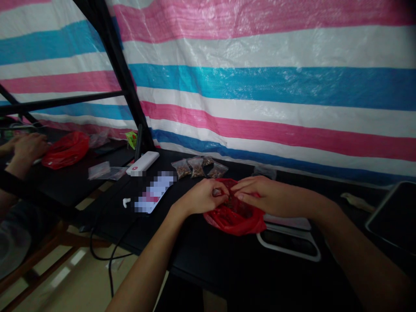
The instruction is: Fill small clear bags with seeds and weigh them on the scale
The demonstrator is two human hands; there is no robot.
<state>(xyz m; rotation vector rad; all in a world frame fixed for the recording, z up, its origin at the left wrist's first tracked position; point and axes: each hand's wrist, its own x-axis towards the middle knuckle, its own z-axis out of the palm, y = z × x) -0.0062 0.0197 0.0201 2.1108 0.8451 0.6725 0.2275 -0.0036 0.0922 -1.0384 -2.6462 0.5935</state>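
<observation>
Hands meet over the red plastic bag on the counter: left hand and right hand pinch its contents. Three filled packets lie behind; more filling seems left.

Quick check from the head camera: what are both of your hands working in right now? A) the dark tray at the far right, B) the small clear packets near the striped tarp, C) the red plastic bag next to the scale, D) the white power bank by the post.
C. The left hand and right hand meet at the mouth of the red plastic bag, beside the scale.
</observation>
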